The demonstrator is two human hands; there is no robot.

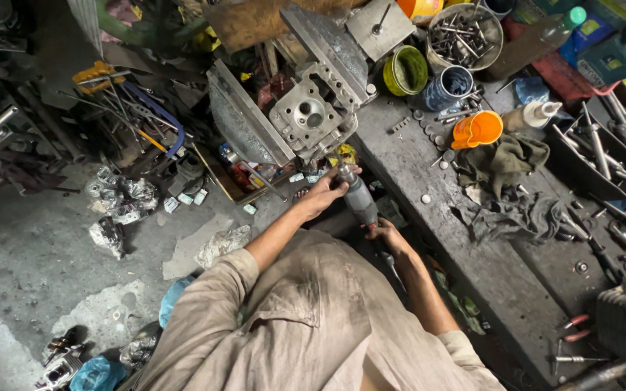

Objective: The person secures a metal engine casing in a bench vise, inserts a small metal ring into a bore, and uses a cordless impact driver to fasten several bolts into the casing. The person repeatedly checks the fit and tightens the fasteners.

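From the head camera, your left hand [325,190] is wrapped tight around the front of the grey power tool [359,200], just behind its nose, and your right hand [387,235] is clamped on its rear end. The tool lies just above the picture's centre, nose pointing to 11 o'clock at the metal engine head [311,116], which sits clamped in the vise [269,108] at the bench [429,239] edge. The tool looks stiff, fairly heavy and probably oily, so a two-handed hold on the barrel suits it, well behind the tip. The casting looks heavy and rigid, with sharp edges.

At 2 o'clock from your hands lie an orange cup [477,129] and dark rags [505,163]; higher up stand a blue tin [448,87], a green tin [405,71] and a tub of bolts [465,35]. Loose washers dot the bench close to your right forearm. At 9 o'clock, scrap litters the floor [30,246].
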